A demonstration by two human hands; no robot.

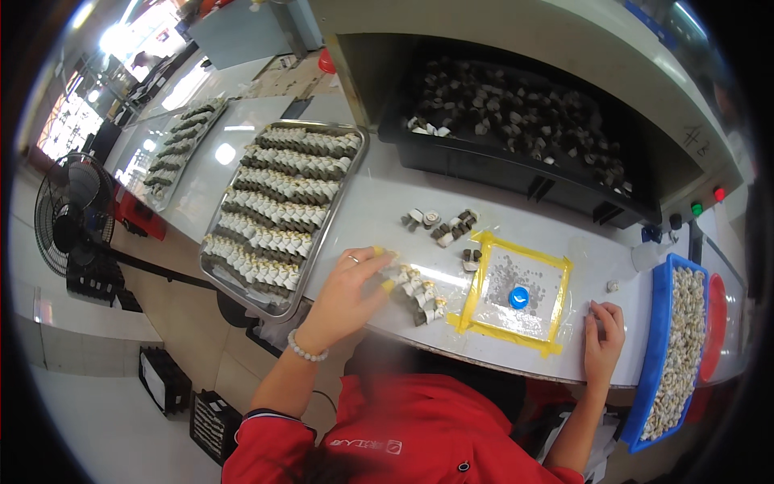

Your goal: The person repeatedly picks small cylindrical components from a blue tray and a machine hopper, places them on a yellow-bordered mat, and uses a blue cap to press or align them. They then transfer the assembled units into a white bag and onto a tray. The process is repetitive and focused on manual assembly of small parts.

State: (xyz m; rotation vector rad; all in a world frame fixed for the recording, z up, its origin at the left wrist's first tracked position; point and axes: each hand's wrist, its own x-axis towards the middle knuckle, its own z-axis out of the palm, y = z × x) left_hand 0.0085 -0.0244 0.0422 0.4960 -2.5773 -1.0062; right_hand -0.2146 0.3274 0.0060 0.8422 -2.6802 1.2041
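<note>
My left hand (352,289), with yellow coverings on its fingertips, reaches over the white table to the near end of a short row of small white-and-grey pieces (423,300). Its thumb and fingers are apart beside the row's end; no piece shows lifted. My right hand (603,339) rests at the table's front edge with curled fingers and nothing visible in them. Between the hands, yellow tape (562,302) frames a grey-spotted patch with a round blue cap-like thing (518,298) on it. Loose pieces (456,228) lie behind the row, and a single piece (612,285) sits near my right hand.
A metal tray (211,256) with several rows of pieces stands at left. A black bin (500,172) of dark pieces sits under a grey housing (516,24) at the back. At right is a blue tray (657,347) of pale pieces, beside a red rim (717,323). A fan (72,214) stands far left.
</note>
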